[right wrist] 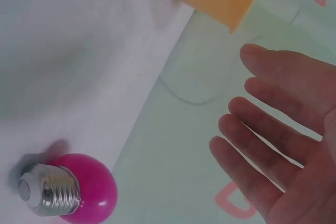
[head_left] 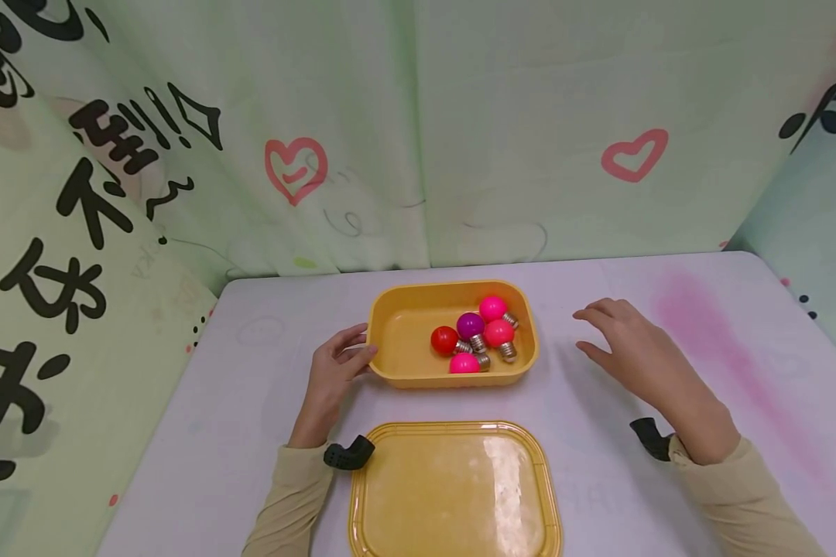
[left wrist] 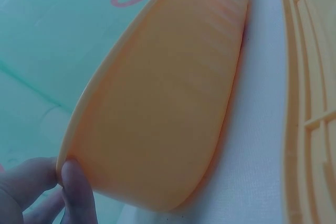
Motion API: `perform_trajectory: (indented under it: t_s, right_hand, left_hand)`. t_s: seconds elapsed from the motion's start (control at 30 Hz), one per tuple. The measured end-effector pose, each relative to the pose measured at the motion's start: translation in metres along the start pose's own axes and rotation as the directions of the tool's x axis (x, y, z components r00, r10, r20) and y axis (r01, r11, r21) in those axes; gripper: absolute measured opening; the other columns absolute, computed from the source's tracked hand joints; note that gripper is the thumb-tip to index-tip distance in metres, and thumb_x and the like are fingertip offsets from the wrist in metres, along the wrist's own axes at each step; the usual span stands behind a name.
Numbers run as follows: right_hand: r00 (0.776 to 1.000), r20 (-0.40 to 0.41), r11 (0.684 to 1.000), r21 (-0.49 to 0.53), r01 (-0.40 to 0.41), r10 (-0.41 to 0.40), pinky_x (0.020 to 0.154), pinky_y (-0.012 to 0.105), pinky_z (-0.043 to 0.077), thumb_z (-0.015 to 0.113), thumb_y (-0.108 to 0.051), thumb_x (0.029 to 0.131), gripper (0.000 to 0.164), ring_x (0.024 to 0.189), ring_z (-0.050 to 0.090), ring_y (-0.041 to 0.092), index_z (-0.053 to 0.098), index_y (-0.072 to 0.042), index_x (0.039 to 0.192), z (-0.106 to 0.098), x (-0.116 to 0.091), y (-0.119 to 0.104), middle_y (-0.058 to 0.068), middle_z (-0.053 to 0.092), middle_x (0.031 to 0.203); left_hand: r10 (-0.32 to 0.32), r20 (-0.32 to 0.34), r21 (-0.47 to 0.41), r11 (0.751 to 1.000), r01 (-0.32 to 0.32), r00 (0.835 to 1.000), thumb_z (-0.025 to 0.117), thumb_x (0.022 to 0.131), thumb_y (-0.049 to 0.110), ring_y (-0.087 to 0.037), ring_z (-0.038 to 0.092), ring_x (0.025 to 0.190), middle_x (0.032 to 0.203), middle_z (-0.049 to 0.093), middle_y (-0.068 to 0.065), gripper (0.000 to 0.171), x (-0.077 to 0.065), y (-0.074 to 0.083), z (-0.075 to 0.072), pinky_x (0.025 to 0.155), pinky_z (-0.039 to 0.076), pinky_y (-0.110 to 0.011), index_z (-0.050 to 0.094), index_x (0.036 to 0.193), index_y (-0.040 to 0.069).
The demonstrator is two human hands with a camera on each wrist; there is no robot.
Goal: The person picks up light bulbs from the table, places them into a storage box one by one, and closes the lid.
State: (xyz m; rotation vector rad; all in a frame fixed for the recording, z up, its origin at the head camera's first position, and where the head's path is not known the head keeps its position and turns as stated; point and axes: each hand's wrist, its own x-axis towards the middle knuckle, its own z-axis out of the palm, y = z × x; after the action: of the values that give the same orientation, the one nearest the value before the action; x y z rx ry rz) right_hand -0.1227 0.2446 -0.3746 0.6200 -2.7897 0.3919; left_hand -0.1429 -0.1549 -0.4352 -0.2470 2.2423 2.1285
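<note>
A yellow plastic box (head_left: pixel 406 329) stands on the table with several small light bulbs in it. A red bulb (head_left: pixel 443 340), a purple bulb (head_left: pixel 470 325) and pink bulbs (head_left: pixel 498 333) lie toward its right side, their metal screw bases showing. My left hand (head_left: pixel 334 371) holds the box at its left end, thumb and fingers pinching the rim, as the left wrist view shows. To the right of the box, my right hand (head_left: pixel 630 348) hovers over the table, fingers apart and holding nothing. Another pink bulb (right wrist: pixel 94 190) lies on the table in the right wrist view; the head view hides it.
In front of the box lies a yellow rectangular lid (head_left: pixel 453 487) with a ridged rim. Pale cloth (head_left: pixel 501 155) with drawn hearts and dark characters hangs behind the white table (head_left: pixel 286 325) and at its sides. A pink stain marks the table's right part.
</note>
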Motion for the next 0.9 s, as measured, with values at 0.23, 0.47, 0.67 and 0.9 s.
perform_trajectory:
  t_s: [0.23, 0.47, 0.67, 0.9]
  right_hand:
    - [1.000, -0.004, 1.000, -0.015, -0.018, 0.018, 0.078, 0.054, 0.055, 0.083, -0.005, 0.076, 0.043, 0.107, 0.056, 0.039, 0.066, 0.005, 0.114, 0.002, -0.007, 0.013, 0.021, 0.062, 0.112]
    - [0.999, -0.001, 0.999, -0.017, -0.045, 0.045, 0.074, 0.053, 0.055, 0.082, -0.003, 0.076, 0.042, 0.104, 0.054, 0.040, 0.066, 0.007, 0.113, 0.005, -0.015, 0.027, 0.023, 0.063, 0.110]
    - [0.998, -0.004, 0.998, 0.002, -0.063, 0.063, 0.078, 0.058, 0.054, 0.081, -0.002, 0.075, 0.042, 0.106, 0.051, 0.044, 0.065, 0.009, 0.112, 0.004, -0.021, 0.038, 0.025, 0.062, 0.109]
    - [0.993, 0.030, 0.993, 0.000, -0.115, 0.115, 0.077, 0.057, 0.053, 0.081, -0.003, 0.076, 0.042, 0.106, 0.049, 0.045, 0.065, 0.010, 0.113, 0.003, -0.025, 0.046, 0.028, 0.061, 0.109]
  left_hand:
    - [-0.004, -0.009, -0.001, 1.000, 0.004, 1.000, 0.071, 0.091, 0.006, -0.015, 0.064, 0.091, 0.123, 0.058, -0.015, 0.044, 0.001, 0.000, 0.000, 0.071, 0.059, -0.021, 0.061, 0.133, 0.007]
    - [0.000, 0.004, -0.010, 1.000, 0.000, 1.000, 0.072, 0.090, 0.006, -0.014, 0.064, 0.090, 0.124, 0.057, -0.018, 0.044, 0.001, 0.001, 0.000, 0.071, 0.059, -0.021, 0.060, 0.133, 0.006]
    - [-0.005, 0.006, -0.011, 1.000, 0.005, 1.000, 0.071, 0.091, 0.006, -0.015, 0.064, 0.090, 0.124, 0.057, -0.018, 0.044, 0.000, 0.002, 0.000, 0.071, 0.058, -0.021, 0.060, 0.134, 0.006]
    - [-0.006, 0.001, -0.005, 1.000, 0.006, 1.000, 0.072, 0.091, 0.007, -0.016, 0.064, 0.091, 0.124, 0.057, -0.017, 0.044, 0.000, 0.000, 0.000, 0.071, 0.059, -0.021, 0.060, 0.133, 0.006]
